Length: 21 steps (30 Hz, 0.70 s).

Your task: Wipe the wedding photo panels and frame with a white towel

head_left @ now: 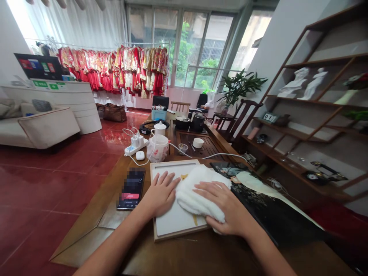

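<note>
Where the left hand (162, 195) rests: open on the framed panel (170, 223).
Right hand (225, 207): gripping a white cloth (191, 191) over it.
Framed panel: on the desk (163, 257), I note, beside a phone (134, 188).

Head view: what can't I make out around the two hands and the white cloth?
Head view, framed panel: much of its right side, including whether the yellow shapes join, is hidden by the white cloth.
Head view, cloth beneath the right hand: hidden by the palm, so the grip is unclear.
Head view, panel surface under the left hand: hidden by that hand.
Head view, phone: screen partly masked by blocky pixels.
</note>
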Tool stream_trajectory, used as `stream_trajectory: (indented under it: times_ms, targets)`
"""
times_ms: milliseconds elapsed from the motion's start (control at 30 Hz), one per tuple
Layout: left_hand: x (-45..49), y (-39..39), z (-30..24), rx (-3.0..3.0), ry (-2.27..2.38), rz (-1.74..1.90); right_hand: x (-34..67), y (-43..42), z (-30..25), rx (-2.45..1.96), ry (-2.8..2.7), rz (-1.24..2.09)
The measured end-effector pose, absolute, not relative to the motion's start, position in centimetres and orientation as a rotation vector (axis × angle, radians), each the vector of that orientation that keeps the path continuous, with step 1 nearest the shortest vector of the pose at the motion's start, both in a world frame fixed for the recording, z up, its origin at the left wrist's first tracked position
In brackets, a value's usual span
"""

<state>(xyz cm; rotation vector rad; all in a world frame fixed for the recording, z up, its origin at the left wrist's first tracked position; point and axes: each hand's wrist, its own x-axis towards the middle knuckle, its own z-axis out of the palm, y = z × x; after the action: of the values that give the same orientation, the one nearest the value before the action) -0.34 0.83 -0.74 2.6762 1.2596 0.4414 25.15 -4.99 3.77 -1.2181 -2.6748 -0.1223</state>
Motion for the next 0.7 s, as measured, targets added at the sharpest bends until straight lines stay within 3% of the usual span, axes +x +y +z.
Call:
stream_trajectory:
  times_ms: [700]
  targets:
    - [-0.3,0.8,-0.3,2.685,1.265,0.404,24.6,-5.0,4.1,-1.402,-2.510,-0.160]
